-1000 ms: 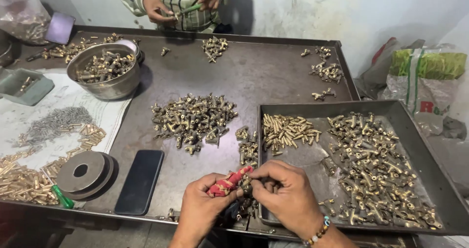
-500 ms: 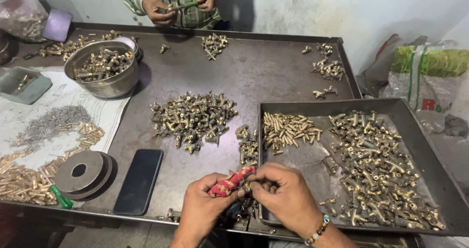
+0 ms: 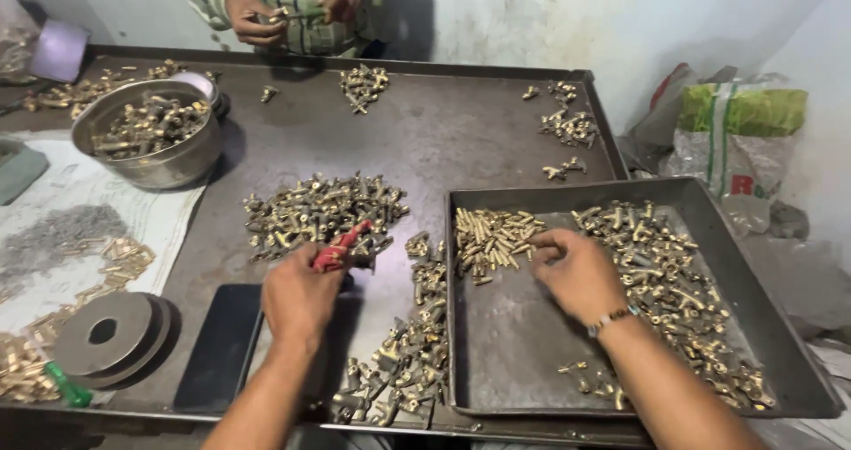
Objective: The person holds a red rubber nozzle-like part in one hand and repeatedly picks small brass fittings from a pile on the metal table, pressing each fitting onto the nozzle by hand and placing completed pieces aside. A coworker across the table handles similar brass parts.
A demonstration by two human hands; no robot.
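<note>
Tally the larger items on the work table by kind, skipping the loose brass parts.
Red-handled tool, in the left hand: 1
Metal tray, where the right hand reaches: 1
Steel bowl: 1
Black phone: 1
Round metal discs: 2
Total: 6

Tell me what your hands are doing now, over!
Left hand grips red tool over the table. Right hand in the tray, touching brass pile. Nothing in the way.
</note>
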